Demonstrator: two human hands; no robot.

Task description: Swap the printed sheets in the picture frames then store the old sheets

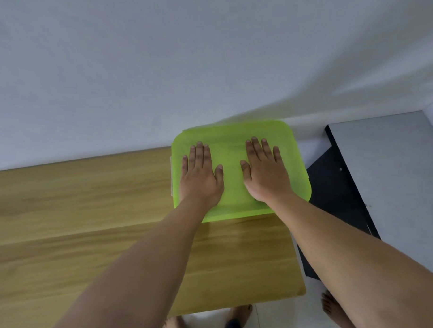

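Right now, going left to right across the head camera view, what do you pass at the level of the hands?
Bare wooden tabletop → left hand flat on the green lid → right hand flat on that lid → black furniture panel → grey surface.

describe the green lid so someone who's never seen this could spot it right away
Start at the long wooden table against the white wall and go to its far right corner. The green lid lies there under the flat left hand and right hand. It is the only bright lime, rounded-cornered thing here.
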